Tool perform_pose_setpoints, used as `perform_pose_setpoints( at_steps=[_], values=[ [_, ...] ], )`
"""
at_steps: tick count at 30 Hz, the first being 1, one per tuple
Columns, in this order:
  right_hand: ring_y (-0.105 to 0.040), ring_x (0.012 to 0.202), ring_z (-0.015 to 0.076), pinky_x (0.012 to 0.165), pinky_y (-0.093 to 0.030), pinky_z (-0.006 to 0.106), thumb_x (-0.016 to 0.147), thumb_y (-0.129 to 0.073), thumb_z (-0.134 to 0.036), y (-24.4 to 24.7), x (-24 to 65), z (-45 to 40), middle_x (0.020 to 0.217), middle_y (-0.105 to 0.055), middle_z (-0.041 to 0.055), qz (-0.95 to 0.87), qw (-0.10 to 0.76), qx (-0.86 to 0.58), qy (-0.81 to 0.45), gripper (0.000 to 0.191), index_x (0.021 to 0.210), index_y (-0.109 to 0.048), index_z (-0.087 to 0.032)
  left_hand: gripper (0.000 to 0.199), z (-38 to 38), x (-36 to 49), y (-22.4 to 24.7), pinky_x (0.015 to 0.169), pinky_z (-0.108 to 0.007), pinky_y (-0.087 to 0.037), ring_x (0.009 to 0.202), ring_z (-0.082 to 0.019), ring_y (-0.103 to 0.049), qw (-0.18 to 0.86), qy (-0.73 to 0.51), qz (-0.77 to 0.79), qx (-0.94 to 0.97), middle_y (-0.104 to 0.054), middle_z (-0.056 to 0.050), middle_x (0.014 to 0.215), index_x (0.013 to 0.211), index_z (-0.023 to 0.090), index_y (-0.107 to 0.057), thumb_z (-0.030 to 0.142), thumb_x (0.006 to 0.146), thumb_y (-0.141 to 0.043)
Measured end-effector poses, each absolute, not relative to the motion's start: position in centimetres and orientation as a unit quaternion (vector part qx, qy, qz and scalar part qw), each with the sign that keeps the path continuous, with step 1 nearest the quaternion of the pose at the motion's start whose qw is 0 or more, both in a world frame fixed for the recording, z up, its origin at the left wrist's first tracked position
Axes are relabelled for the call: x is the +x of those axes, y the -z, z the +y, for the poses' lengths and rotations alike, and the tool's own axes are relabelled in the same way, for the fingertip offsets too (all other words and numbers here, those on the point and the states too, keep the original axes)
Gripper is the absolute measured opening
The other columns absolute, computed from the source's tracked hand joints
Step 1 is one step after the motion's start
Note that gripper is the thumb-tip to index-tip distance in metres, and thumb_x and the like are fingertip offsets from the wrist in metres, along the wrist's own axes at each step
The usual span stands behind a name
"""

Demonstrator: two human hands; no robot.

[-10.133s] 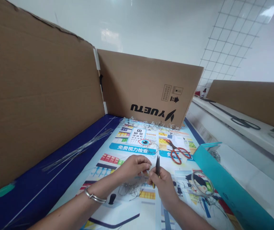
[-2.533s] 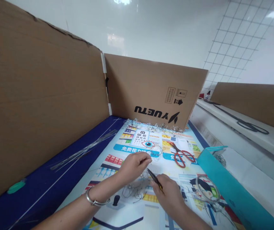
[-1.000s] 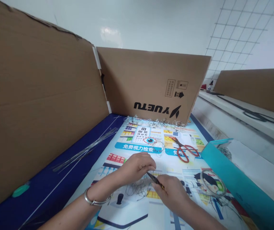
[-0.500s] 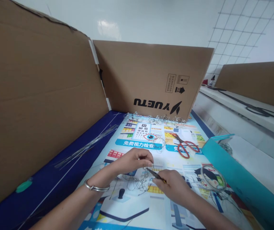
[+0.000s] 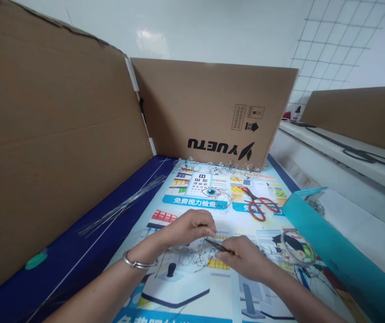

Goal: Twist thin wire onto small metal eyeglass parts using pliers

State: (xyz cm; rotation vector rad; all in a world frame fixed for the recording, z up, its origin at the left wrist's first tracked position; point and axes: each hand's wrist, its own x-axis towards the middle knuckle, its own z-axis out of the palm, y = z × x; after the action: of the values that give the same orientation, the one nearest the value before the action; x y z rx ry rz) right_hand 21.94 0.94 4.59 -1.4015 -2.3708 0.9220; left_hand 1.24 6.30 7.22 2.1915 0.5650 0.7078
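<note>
My left hand (image 5: 192, 226), with a silver bangle (image 5: 140, 264) at the wrist, is closed in a pinch on a thin wire (image 5: 215, 237), of which only a little shows below the fingertips. My right hand (image 5: 244, 256) grips dark-jawed pliers (image 5: 215, 245), whose tip points left, just under the left fingertips. Whether the jaws hold the wire is too small to tell. Under both hands a loose tangle of thin wire (image 5: 194, 256) lies on the printed sheet (image 5: 221, 287).
Red-handled scissors (image 5: 259, 208) lie beyond my right hand. A wire coil (image 5: 298, 247) sits beside a teal box (image 5: 340, 251) on the right. Straight wires (image 5: 125, 204) lie at left. Wire pieces (image 5: 222, 168) line the foot of the cardboard wall (image 5: 209, 103).
My left fingers have curled further down over the wire, so less of it shows. The right hand with the pliers has barely moved.
</note>
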Motion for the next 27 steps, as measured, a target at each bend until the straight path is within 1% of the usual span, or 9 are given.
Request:
perform_pose_setpoints(
  at_steps=[4, 7, 10, 12, 15, 17, 19, 22, 27],
  values=[
    [-0.030, 0.049, 0.0058, 0.045, -0.019, 0.020, 0.081, -0.045, -0.040, -4.3, 22.3, 1.2, 0.053, -0.032, -0.0059, -0.785, 0.141, -0.475, -0.372, 0.035, 0.057, -0.034, -0.017, 0.014, 6.4, 1.3, -6.9, 0.063, -0.020, -0.041, 0.067, -0.012, -0.053, 0.429, -0.278, 0.266, 0.817, -0.059, -0.001, 0.073, 0.080, 0.015, -0.062, 0.028, 0.081, -0.056],
    [-0.028, 0.049, 0.0057, 0.044, -0.018, 0.020, 0.081, -0.046, -0.040, -4.2, 22.4, 1.2, 0.052, -0.030, -0.0060, -0.770, 0.156, -0.480, -0.390, 0.035, 0.057, -0.035, -0.017, 0.013, 6.3, 1.4, -6.8, 0.059, -0.020, -0.040, 0.063, -0.011, -0.051, 0.447, -0.284, 0.286, 0.799, -0.058, 0.000, 0.069, 0.080, 0.014, -0.061, 0.026, 0.081, -0.054],
    [-0.027, 0.048, 0.0056, 0.043, -0.018, 0.020, 0.080, -0.047, -0.043, -4.1, 22.4, 1.1, 0.051, -0.030, -0.0060, -0.753, 0.179, -0.494, -0.397, 0.037, 0.056, -0.036, -0.017, 0.012, 6.1, 1.6, -6.8, 0.057, -0.020, -0.038, 0.061, -0.010, -0.049, 0.417, -0.314, 0.326, 0.788, -0.056, 0.001, 0.066, 0.074, 0.014, -0.059, 0.021, 0.080, -0.052],
    [-0.030, 0.046, 0.0057, 0.042, -0.020, 0.020, 0.081, -0.047, -0.045, -4.0, 22.1, 0.8, 0.050, -0.032, -0.0061, -0.725, 0.197, -0.502, -0.428, 0.037, 0.057, -0.041, -0.017, 0.012, 5.9, 1.8, -6.8, 0.056, -0.020, -0.037, 0.060, -0.010, -0.048, 0.380, -0.345, 0.359, 0.780, -0.055, 0.001, 0.065, 0.071, 0.014, -0.058, 0.020, 0.080, -0.051],
    [-0.041, 0.042, 0.0074, 0.042, -0.029, 0.019, 0.081, -0.044, -0.051, -3.8, 21.5, 0.3, 0.048, -0.041, -0.0050, -0.658, 0.227, -0.504, -0.512, 0.038, 0.067, -0.051, -0.016, 0.013, 5.7, 2.2, -6.8, 0.055, -0.020, -0.035, 0.059, -0.010, -0.046, 0.325, -0.386, 0.399, 0.766, -0.054, 0.002, 0.063, 0.068, 0.015, -0.056, 0.018, 0.079, -0.050],
    [-0.045, 0.040, 0.0092, 0.041, -0.033, 0.021, 0.079, -0.044, -0.055, -3.6, 21.0, 0.0, 0.046, -0.046, -0.0037, -0.607, 0.242, -0.506, -0.564, 0.041, 0.071, -0.054, -0.015, 0.014, 5.5, 2.5, -6.7, 0.054, -0.020, -0.035, 0.057, -0.009, -0.045, 0.298, -0.408, 0.412, 0.758, -0.053, 0.002, 0.061, 0.066, 0.015, -0.055, 0.018, 0.079, -0.050],
    [-0.046, 0.037, 0.0097, 0.039, -0.033, 0.021, 0.077, -0.045, -0.057, -3.5, 20.5, -0.4, 0.044, -0.048, -0.0027, -0.571, 0.249, -0.508, -0.595, 0.044, 0.070, -0.054, -0.015, 0.014, 5.2, 2.8, -6.6, 0.054, -0.019, -0.034, 0.056, -0.009, -0.044, 0.280, -0.427, 0.417, 0.752, -0.050, 0.003, 0.059, 0.065, 0.015, -0.054, 0.017, 0.078, -0.050],
    [-0.045, 0.034, 0.0088, 0.037, -0.032, 0.020, 0.075, -0.047, -0.059, -3.3, 20.0, -0.7, 0.043, -0.049, -0.0026, -0.551, 0.261, -0.519, -0.600, 0.045, 0.069, -0.054, -0.014, 0.013, 4.7, 3.3, -6.3, 0.054, -0.019, -0.035, 0.055, -0.009, -0.044, 0.270, -0.444, 0.431, 0.738, -0.050, 0.003, 0.059, 0.067, 0.015, -0.055, 0.019, 0.079, -0.050],
    [-0.046, 0.036, 0.0088, 0.039, -0.035, 0.019, 0.077, -0.045, -0.057, -2.8, 19.9, -0.9, 0.042, -0.048, -0.0036, -0.555, 0.273, -0.536, -0.575, 0.044, 0.069, -0.054, -0.015, 0.014, 4.1, 3.9, -6.3, 0.053, -0.020, -0.034, 0.055, -0.009, -0.043, 0.263, -0.449, 0.459, 0.720, -0.049, 0.003, 0.058, 0.068, 0.016, -0.055, 0.020, 0.079, -0.049]
  ],
)
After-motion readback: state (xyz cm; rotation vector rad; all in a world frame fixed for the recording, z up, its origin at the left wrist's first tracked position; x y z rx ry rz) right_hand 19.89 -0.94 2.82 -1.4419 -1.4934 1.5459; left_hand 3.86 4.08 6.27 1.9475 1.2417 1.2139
